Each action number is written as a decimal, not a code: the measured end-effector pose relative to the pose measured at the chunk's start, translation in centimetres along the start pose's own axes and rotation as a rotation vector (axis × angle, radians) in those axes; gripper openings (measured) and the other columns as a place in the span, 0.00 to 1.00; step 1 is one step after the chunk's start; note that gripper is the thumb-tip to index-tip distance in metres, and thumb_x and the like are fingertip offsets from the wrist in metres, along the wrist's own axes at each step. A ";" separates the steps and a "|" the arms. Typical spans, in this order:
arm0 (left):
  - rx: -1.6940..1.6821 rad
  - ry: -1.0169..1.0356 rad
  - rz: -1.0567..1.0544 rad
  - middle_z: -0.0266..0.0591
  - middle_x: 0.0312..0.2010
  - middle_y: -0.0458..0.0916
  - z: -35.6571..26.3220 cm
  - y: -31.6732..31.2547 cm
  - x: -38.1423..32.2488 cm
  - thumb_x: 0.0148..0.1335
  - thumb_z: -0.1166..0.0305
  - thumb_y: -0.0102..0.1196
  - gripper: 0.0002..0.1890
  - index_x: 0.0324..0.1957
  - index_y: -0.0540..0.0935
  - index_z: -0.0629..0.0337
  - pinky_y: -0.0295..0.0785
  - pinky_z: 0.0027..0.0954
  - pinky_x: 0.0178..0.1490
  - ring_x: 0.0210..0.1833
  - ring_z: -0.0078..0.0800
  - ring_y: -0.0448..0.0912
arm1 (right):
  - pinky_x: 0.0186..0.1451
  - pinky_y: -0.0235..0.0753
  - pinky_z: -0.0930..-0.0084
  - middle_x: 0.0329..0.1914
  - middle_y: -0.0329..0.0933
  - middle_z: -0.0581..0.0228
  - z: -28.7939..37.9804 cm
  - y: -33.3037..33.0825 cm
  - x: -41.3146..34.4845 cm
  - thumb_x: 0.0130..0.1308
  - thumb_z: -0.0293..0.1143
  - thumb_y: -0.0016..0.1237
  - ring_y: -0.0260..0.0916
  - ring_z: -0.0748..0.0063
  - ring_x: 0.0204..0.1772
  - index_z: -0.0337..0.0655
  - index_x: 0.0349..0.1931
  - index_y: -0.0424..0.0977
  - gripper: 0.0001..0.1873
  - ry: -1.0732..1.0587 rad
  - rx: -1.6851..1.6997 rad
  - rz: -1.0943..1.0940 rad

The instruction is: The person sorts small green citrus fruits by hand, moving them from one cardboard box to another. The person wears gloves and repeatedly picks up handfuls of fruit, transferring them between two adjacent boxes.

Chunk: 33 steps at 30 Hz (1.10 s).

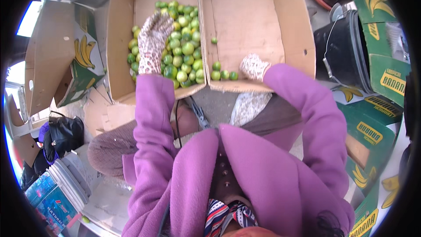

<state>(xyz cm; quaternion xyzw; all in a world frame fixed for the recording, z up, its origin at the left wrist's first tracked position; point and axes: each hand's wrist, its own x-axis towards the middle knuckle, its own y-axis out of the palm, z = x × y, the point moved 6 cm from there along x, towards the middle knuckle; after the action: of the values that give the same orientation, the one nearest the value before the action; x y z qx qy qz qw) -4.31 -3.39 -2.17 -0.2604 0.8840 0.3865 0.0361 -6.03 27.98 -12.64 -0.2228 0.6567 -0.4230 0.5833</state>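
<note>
My left hand (154,36), in a leopard-print glove, lies over a heap of green limes (184,49), some of them yellowish, in the left cardboard box (121,39). Its fingers stretch away from me across the fruit, and no lime shows in its grasp. Low in the right cardboard box (246,13), near its front wall, my gloved right hand (253,65) is curled, with its palm side hidden. Just left of it, several small limes (225,74) sit by the near corner. One more small lime (214,40) lies farther up along the shared wall.
Banana cartons (378,131) stack up at my right, beside a black bucket (342,49) with a wire handle. Another opened carton (49,56) stands at the left. A black bag (64,135) and pale stacked containers (70,177) sit at the lower left. My knees are below the boxes.
</note>
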 end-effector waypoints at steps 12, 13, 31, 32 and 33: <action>0.095 -0.146 0.235 0.52 0.49 0.80 1.7 1.1 -0.5 0.67 0.61 0.50 0.21 0.56 0.75 0.64 0.78 0.33 0.44 0.43 0.37 0.81 | 0.51 0.77 0.63 0.41 0.80 0.61 -4.0 -18.0 -3.6 0.57 0.32 0.55 0.78 0.58 0.47 0.45 0.46 0.78 0.15 0.368 0.608 -0.984; 0.121 -0.138 0.228 0.52 0.48 0.80 1.9 0.9 -0.4 0.66 0.62 0.51 0.21 0.56 0.75 0.65 0.79 0.32 0.41 0.41 0.36 0.81 | 0.53 0.77 0.66 0.41 0.80 0.62 -2.1 -21.5 -4.1 0.58 0.32 0.54 0.78 0.59 0.47 0.46 0.46 0.78 0.14 0.312 0.561 -1.134; 0.143 0.022 -0.395 0.50 0.44 0.80 0.3 -5.5 0.8 0.65 0.71 0.52 0.16 0.51 0.76 0.71 0.79 0.38 0.45 0.43 0.38 0.80 | 0.61 0.72 0.65 0.52 0.79 0.60 -9.7 -10.7 0.7 0.61 0.37 0.53 0.74 0.59 0.57 0.47 0.54 0.76 0.19 0.741 0.709 -0.821; 0.203 0.072 -0.465 0.46 0.39 0.81 -0.6 -8.2 0.7 0.64 0.71 0.54 0.13 0.48 0.79 0.67 0.78 0.35 0.40 0.38 0.34 0.79 | 0.60 0.72 0.64 0.52 0.79 0.61 -8.7 -10.5 1.5 0.61 0.36 0.53 0.74 0.59 0.57 0.48 0.54 0.76 0.19 0.719 0.704 -0.695; 0.310 0.022 -0.601 0.42 0.36 0.82 -0.8 -8.6 0.5 0.63 0.70 0.55 0.12 0.46 0.81 0.64 0.76 0.32 0.36 0.34 0.31 0.78 | 0.60 0.73 0.64 0.52 0.79 0.61 -8.5 -9.9 2.3 0.61 0.36 0.52 0.74 0.59 0.57 0.48 0.54 0.76 0.19 0.686 0.677 -0.599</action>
<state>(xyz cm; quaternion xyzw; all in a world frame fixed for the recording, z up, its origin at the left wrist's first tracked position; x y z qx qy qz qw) -0.49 -8.99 -7.47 -0.5047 0.8164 0.2169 0.1781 -16.68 23.35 -6.25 -0.0498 0.5445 -0.8050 0.2301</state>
